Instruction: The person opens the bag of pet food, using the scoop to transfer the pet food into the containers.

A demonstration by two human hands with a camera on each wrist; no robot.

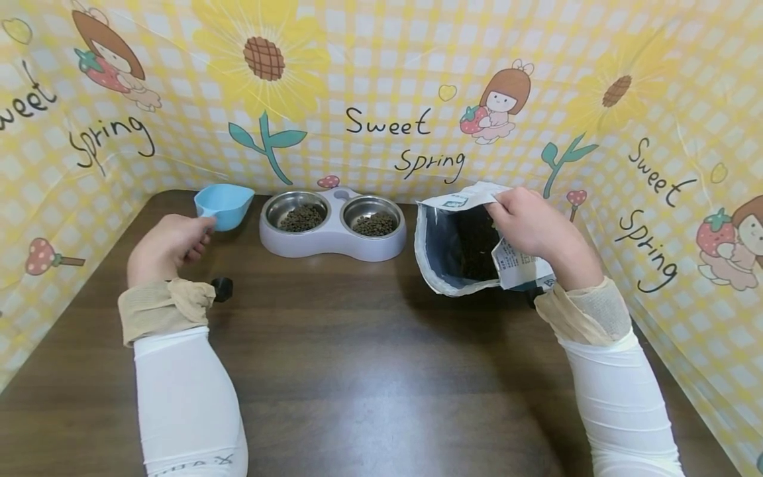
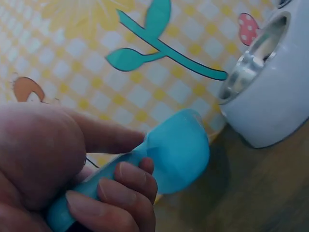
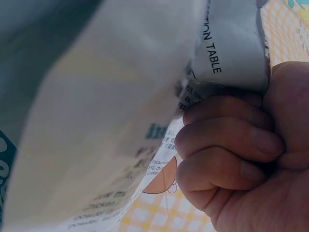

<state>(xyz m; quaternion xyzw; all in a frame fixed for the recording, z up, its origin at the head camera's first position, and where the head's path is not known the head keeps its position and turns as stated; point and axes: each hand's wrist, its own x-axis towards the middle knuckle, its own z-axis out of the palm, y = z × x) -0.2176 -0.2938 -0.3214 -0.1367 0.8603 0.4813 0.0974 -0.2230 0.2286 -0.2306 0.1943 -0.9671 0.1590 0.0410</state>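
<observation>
My left hand [image 1: 169,245] grips the handle of a light blue scoop [image 1: 229,205], held just left of the pet bowls. In the left wrist view the fingers curl round the handle and the index finger reaches toward the cup. On the right, my right hand [image 1: 539,228] pinches the upper rim of a pet food bag [image 1: 430,262]. Its mouth gapes toward me, with dark kibble [image 1: 477,245] inside. In the right wrist view the printed side of the bag [image 3: 96,145] fills much of the picture, beside curled fingers [image 3: 222,140].
A pale lilac double feeder [image 1: 334,244] stands at the back of the brown wooden table [image 1: 334,371]. Brown kibble lies in its left steel bowl [image 1: 301,217] and right steel bowl [image 1: 374,224]. Yellow checked cloth [image 1: 381,86] walls the back and sides.
</observation>
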